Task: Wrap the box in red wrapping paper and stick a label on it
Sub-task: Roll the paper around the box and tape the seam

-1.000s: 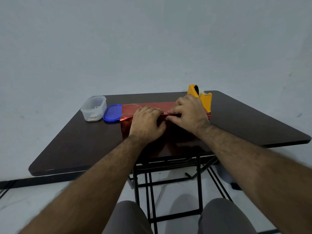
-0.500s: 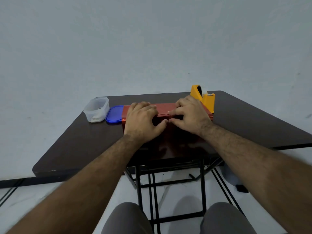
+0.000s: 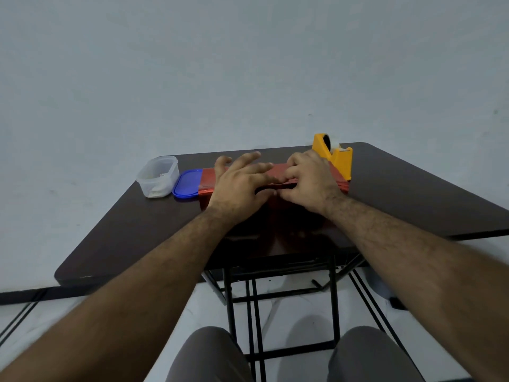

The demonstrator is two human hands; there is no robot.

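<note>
Head view looks down at a dark brown table (image 3: 110,230) in front of a plain grey wall (image 3: 192,64). On the table lies a long box in red wrapping paper (image 3: 207,179). Its long side runs from left to right across the table, so one short end points to the left and the other short end points to the right. It lies flat, about in the middle of the table, a bit toward the far edge.

Both hands are on the box. The left hand (image 3: 239,186) is over the middle of the box with its fingers spread out and mostly straight. Its fingertips look lifted a little off the paper, and its thumb reaches down at the near side of the box. It is not gripping anything. The right hand (image 3: 309,179) is on the right half of the box with its fingers curled, and it pinches the red paper at the top near edge, just beside the left thumb.

Left of the box, a blue lid (image 3: 187,183) lies flat and touches the left end of the box. Just beside the lid stands a clear plastic tub (image 3: 157,176) with something small and pale at the bottom. Behind the right hand stands a yellow tape dispenser (image 3: 336,157), close to the right end of the box.

Under the table are black metal legs (image 3: 333,299). The person's knees in grey trousers (image 3: 209,357) show at the bottom.
</note>
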